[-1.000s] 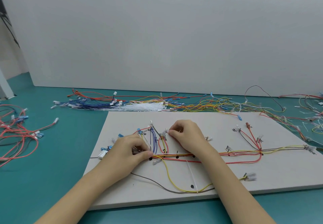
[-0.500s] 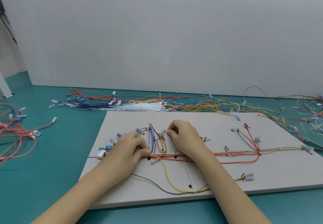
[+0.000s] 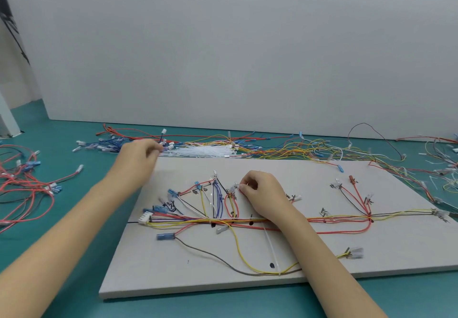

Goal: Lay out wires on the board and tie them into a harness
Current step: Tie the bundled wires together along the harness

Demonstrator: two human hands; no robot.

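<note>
A pale board (image 3: 322,255) lies on the teal table and carries the harness wires (image 3: 334,218), a red, yellow, blue and black bundle running left to right with branches fanning upward. My right hand (image 3: 262,193) rests on the board's middle, and its fingertips pinch a small white connector (image 3: 234,188) at the end of a red branch. My left hand (image 3: 138,155), blurred, is just past the board's far left edge, with its fingers at the left end of a heap of white cable ties (image 3: 205,150). I cannot make out whether it holds anything. A single white tie (image 3: 271,250) lies across the yellow wire loop.
Loose blue wires (image 3: 106,142) and yellow and red wires (image 3: 297,149) stretch along the wall behind the board. A tangle of red wires (image 3: 22,186) sits at the left, and more mixed wires (image 3: 441,169) at the right. A grey wall stands close behind.
My left hand has left the wire trunk on the board and moved up and left to the cable ties behind it. My right hand has kept its pinch on the connector.
</note>
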